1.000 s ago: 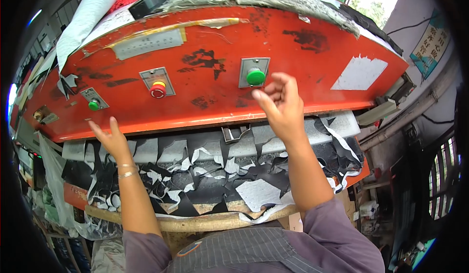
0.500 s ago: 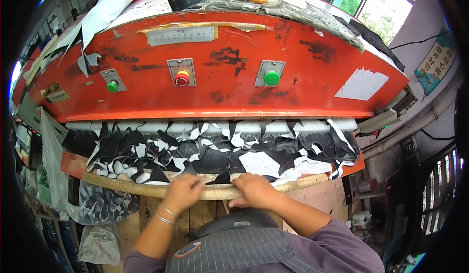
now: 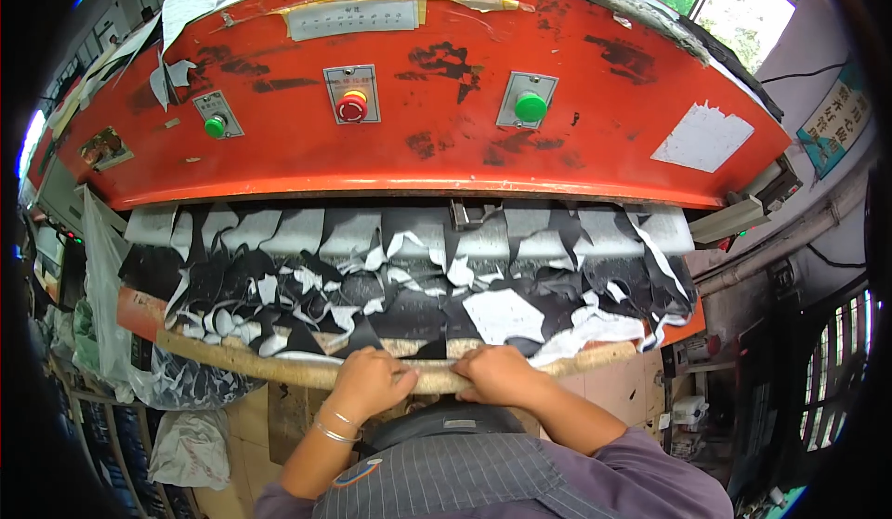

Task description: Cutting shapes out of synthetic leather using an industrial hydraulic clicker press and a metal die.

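Note:
My left hand [image 3: 374,380] is closed over the curved wooden rail [image 3: 251,359] at the front of a red press, a bangle on its wrist. A short way to the right, my right hand [image 3: 499,374] grips the same rail, fingers curled over its top and thumb below. Just beyond both hands lie tangled black and white sheet scraps [image 3: 307,282], with a larger white angular piece [image 3: 505,316] near my right hand. Behind them a white board [image 3: 418,228] with dark cut strips across it reaches under the press, and a small metal frame [image 3: 469,214] sits on it.
The red press body [image 3: 307,152] spans the far side, with a red button [image 3: 352,105] between green buttons, one at left [image 3: 216,126] and one at right [image 3: 531,106]. At left hang a clear plastic bag [image 3: 107,305] and a filled bag [image 3: 200,384]. A pale sack [image 3: 190,449] lies below.
More of the white board now shows from under the press, and the metal frame has come into sight. My hands, apart from the rail's slight shift nearer, remain at the rail; my view has tilted lower.

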A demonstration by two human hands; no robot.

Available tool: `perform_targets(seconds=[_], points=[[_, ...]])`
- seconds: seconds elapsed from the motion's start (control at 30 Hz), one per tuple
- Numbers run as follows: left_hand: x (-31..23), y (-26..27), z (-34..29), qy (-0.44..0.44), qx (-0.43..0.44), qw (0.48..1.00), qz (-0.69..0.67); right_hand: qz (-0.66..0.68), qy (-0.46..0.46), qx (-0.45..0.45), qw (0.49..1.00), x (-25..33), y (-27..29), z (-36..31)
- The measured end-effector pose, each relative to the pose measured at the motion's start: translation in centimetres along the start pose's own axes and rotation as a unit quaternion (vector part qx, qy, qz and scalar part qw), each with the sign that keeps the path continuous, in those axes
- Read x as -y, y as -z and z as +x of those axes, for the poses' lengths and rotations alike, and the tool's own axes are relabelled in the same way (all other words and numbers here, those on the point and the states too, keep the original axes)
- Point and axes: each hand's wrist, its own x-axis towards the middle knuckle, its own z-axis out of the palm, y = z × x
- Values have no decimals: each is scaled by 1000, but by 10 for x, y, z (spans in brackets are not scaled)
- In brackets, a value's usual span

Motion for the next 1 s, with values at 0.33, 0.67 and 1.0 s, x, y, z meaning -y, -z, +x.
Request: perform_targets(seconds=[0.33,0.67,1.0], points=[[17,16,186,25,-31,951,-307,-114,-286,-173,936,-87,111,171],[-13,-22,229,-76,122,827,-544,569,-110,-320,750,-87,104,81],[16,-8,203,-7,136,820,-557,537,-58,-260,801,-53,94,64]])
